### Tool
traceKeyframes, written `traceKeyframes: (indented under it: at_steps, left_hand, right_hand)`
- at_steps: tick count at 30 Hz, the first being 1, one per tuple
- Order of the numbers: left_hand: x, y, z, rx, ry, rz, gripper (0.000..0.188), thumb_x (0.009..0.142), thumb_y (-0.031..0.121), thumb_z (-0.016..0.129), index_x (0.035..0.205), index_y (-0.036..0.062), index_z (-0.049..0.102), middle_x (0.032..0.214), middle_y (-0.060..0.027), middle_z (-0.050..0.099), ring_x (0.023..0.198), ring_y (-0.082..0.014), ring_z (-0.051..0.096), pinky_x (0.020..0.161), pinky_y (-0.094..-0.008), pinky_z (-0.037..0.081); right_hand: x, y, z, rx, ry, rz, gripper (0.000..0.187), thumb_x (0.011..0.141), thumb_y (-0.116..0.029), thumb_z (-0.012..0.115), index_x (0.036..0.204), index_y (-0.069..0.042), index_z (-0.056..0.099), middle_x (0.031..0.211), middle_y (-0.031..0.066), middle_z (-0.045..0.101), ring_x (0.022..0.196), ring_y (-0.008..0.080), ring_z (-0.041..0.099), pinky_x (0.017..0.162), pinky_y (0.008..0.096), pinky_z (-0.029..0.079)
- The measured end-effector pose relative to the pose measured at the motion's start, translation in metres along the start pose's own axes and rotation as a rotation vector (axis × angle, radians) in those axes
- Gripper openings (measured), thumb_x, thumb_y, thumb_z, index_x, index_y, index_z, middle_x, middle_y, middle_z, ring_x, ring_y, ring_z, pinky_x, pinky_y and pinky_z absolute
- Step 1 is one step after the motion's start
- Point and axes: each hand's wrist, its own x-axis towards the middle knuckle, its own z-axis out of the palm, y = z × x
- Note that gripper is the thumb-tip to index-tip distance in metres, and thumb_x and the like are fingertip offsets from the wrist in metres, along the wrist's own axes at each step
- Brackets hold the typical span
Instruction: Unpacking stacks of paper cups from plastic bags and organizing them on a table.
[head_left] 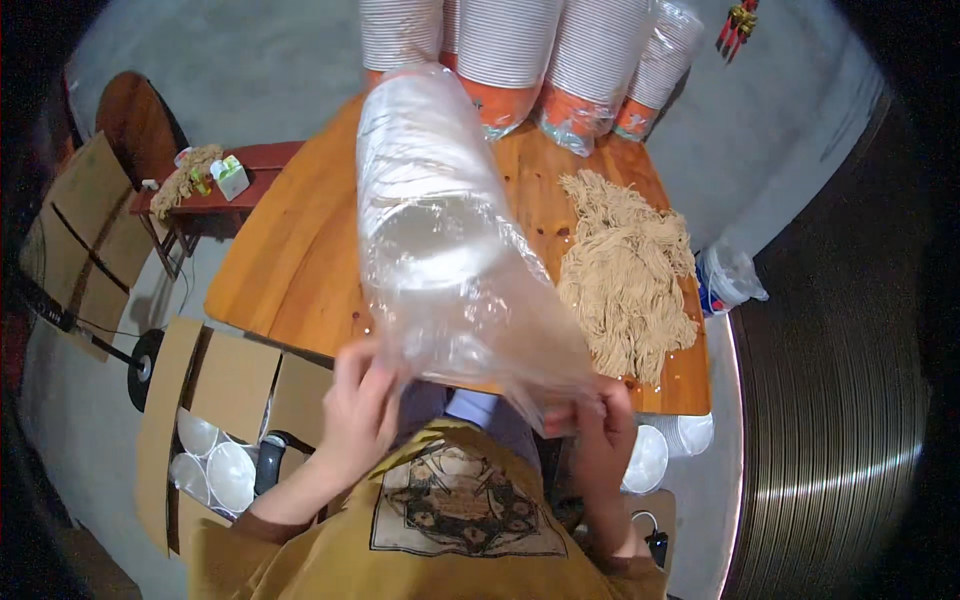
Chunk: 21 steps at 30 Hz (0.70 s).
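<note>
A clear plastic bag [470, 335] spreads between my two hands, its loose mouth toward me. Inside its far part lies a long stack of white round lids or bowls [425, 150], on its side on the wooden table. My left hand [360, 400] pinches the bag's left edge at the table's near side. My right hand [600, 425], slightly blurred, grips the bag's right edge, also at the near side. To the right of the bag, a heap of tan yarn or string bundles [630, 280] lies on the wooden table [290, 260].
Several tall stacks of orange-and-white paper tubs [505, 60] in clear wrap stand at the table's back. An open cardboard box [235, 380] with white round containers [232, 475] sits lower left. Behind it is a red bench [265, 160]. A ridged shutter [830, 400] rises at right.
</note>
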Motion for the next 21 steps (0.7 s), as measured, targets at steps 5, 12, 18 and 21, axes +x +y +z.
traceKeyframes:
  at_steps: [5, 12, 18, 21]
  left_hand:
    - [-0.048, 0.007, -0.052, 0.034, -0.2, 0.324, 0.025, 0.063, 0.001, 0.068, 0.086, 0.0068, 0.061, 0.092, -0.0121, 0.057, 0.071, -0.0245, 0.061, 0.054, -0.0298, 0.049]
    - [-0.047, 0.051, -0.071, -0.402, -0.154, 0.674, 0.025, 0.065, 0.006, 0.067, 0.09, 0.007, 0.062, 0.083, -0.0063, 0.055, 0.066, -0.0185, 0.06, 0.052, -0.0293, 0.05]
    - [-0.019, 0.137, -0.016, -0.701, -0.907, 0.51, 0.021, 0.083, 0.016, 0.058, 0.1, 0.0052, 0.062, 0.095, -0.0122, 0.059, 0.079, -0.0294, 0.061, 0.064, -0.0358, 0.053]
    - [-0.045, 0.139, 0.004, -0.901, -1.074, 0.362, 0.03, 0.091, 0.027, 0.052, 0.106, 0.0022, 0.06, 0.106, -0.0162, 0.061, 0.087, -0.0338, 0.062, 0.07, -0.0396, 0.053]
  right_hand:
    - [-0.01, 0.041, -0.038, -0.136, 0.03, -0.108, 0.013, 0.092, -0.007, 0.049, 0.103, -0.001, 0.052, 0.083, 0.0075, 0.06, 0.065, 0.0134, 0.06, 0.056, 0.0251, 0.05]
    - [-0.074, 0.023, -0.066, -0.196, 0.023, -0.371, 0.016, 0.094, -0.013, 0.045, 0.102, 0.001, 0.049, 0.089, 0.0092, 0.058, 0.076, 0.0168, 0.061, 0.059, 0.0283, 0.052]
    - [-0.104, -0.02, -0.05, 0.055, -0.294, 0.194, 0.028, 0.094, -0.032, 0.051, 0.094, -0.004, 0.057, 0.079, 0.0085, 0.06, 0.073, 0.021, 0.057, 0.07, 0.0363, 0.047]
    - [-0.124, -0.018, -0.063, -0.103, -0.321, -0.17, 0.019, 0.088, -0.022, 0.062, 0.093, -0.004, 0.057, 0.083, 0.0055, 0.058, 0.072, 0.018, 0.055, 0.068, 0.0334, 0.046]
